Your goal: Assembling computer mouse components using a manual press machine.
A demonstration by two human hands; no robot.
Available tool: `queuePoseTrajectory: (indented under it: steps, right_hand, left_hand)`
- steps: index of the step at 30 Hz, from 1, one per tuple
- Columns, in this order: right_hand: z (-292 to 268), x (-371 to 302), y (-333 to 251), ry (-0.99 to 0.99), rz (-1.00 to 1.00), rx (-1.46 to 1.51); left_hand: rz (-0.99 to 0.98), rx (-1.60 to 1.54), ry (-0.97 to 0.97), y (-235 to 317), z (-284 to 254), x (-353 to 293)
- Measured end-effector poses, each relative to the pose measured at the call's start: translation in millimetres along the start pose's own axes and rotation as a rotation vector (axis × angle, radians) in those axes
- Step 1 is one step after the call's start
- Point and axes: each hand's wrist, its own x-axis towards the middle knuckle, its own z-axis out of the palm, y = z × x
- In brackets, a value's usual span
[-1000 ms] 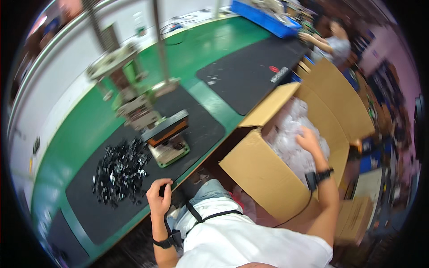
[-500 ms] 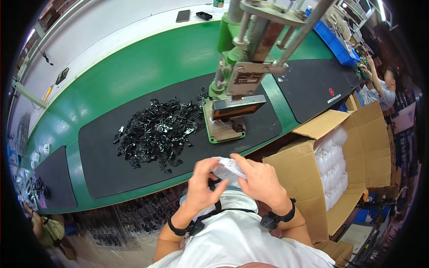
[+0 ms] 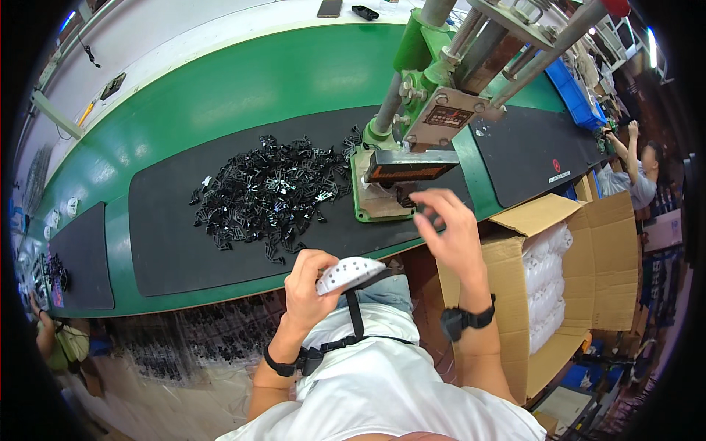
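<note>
The left hand (image 3: 305, 287) is clamped on 1 end of a white dotted piece (image 3: 351, 275), held up in front of the person's waist, just off the near edge of the surface (image 3: 176, 95). The piece's long axis slants away and to the right from that grip, its other end free. The right hand (image 3: 452, 228) has its fingers spread apart, away and to the right of the piece; it is the nearer of the 2 hands to the press (image 3: 368, 192). Its fingertips are at the base's right side; whether they touch a small dark part there, I cannot tell. Left of the press lies a pile of black parts (image 3: 272, 191) on a mat (image 3: 165, 257); right of the person stands an open carton (image 3: 493, 301).
</note>
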Motion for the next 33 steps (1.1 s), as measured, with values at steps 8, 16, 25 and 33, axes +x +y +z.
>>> queuePoseTrajectory:
  steps: [8,16,25,33]
  right_hand:
    - [48.1,-14.1,47.3,0.169,-0.245,-0.306]
    - [61.7,-23.3,58.4,0.345,-0.245,-0.144]
    - [18.9,-51.2,23.0,0.181,0.288,1.192]
    - [10.5,-57.4,-23.5,0.033,0.248,0.959]
  left_hand:
    - [-0.700,-1.174,-0.075,-10.5,20.5,-13.7]
    - [-0.900,-2.136,-0.261,-22.2,32.4,-13.4]
    - [-0.713,-2.076,-0.498,4.3,34.0,3.2]
    - [-0.455,-0.911,-0.002,10.8,47.0,27.0]
